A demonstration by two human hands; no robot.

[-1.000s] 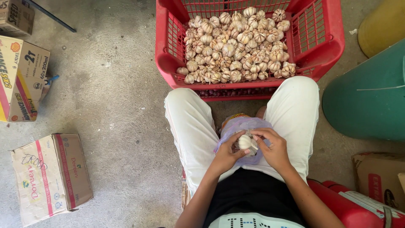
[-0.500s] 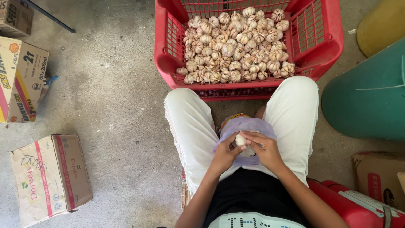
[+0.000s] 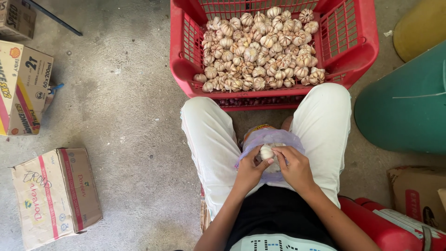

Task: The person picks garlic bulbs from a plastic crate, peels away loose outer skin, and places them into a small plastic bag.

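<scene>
Concrete floor (image 3: 130, 116) bears cardboard boxes (image 3: 55, 195); both hands' (image 3: 274, 169) grip clamped on garlic bulb (image 3: 266, 151).

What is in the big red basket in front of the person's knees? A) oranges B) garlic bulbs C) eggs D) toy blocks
B: the red basket is heaped with pale, ridged garlic bulbs, like the single bulb that the left hand and right hand hold over a thin plastic bag.
</scene>
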